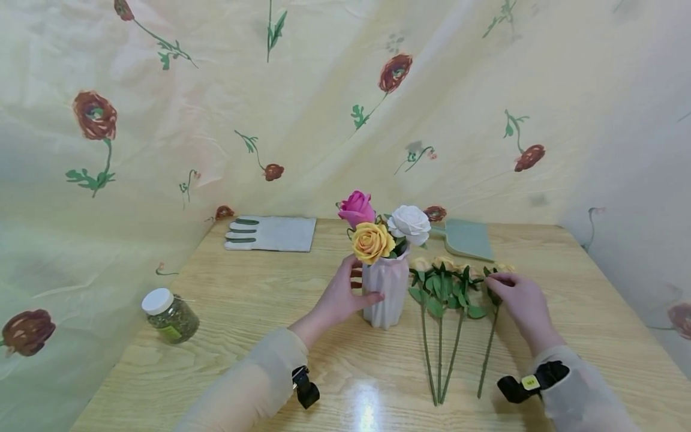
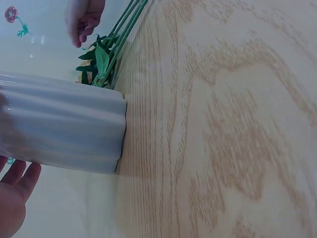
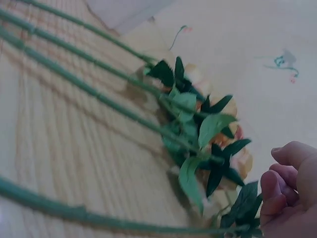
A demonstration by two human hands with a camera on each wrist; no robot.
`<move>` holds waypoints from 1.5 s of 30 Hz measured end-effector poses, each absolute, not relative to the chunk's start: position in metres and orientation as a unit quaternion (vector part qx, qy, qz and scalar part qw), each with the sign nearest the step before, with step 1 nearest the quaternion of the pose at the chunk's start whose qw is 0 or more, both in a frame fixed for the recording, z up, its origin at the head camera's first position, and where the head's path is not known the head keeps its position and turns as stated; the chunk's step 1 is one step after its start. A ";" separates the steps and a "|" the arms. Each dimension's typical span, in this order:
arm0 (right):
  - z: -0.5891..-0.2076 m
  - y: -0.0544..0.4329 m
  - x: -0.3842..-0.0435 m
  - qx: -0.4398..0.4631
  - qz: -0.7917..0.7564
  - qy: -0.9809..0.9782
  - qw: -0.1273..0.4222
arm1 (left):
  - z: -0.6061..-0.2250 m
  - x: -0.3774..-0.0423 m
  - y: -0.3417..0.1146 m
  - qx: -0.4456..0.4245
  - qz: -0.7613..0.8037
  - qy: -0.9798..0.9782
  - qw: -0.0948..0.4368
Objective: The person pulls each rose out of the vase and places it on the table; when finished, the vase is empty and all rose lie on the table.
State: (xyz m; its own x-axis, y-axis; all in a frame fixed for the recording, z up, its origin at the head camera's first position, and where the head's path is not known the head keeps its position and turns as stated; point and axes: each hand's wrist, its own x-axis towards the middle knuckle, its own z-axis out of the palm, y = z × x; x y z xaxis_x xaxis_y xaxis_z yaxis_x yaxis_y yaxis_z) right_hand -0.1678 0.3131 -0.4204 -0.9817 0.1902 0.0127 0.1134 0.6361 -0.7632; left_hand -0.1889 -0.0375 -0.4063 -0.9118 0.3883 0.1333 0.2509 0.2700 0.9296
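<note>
My left hand (image 1: 345, 291) holds the white ribbed vase (image 1: 385, 294) from its left side, thumb across the front and fingers passing behind it. The vase stands upright on the table. A pink rose (image 1: 356, 209), a yellow rose (image 1: 372, 242) and a white rose (image 1: 409, 224) stand in it. At the right, my right hand (image 1: 520, 303) is at the leafy top of a single rose stem (image 1: 488, 354), fingers bent. Whether its fingertips pinch the stem is unclear; in the right wrist view, leaves (image 3: 245, 206) sit beside the fingers (image 3: 277, 191).
Between vase and right hand lie several pale yellow roses (image 1: 444, 264), their long stems toward me. A striped glove (image 1: 281, 234) lies at the back left, a green dustpan (image 1: 466, 239) at the back right. A white-lidded jar (image 1: 175, 318) stands at the left edge.
</note>
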 end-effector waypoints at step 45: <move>-0.329 0.185 -0.176 0.052 0.579 -0.813 0.042 | -0.407 -0.189 -0.038 0.208 0.567 0.795 0.057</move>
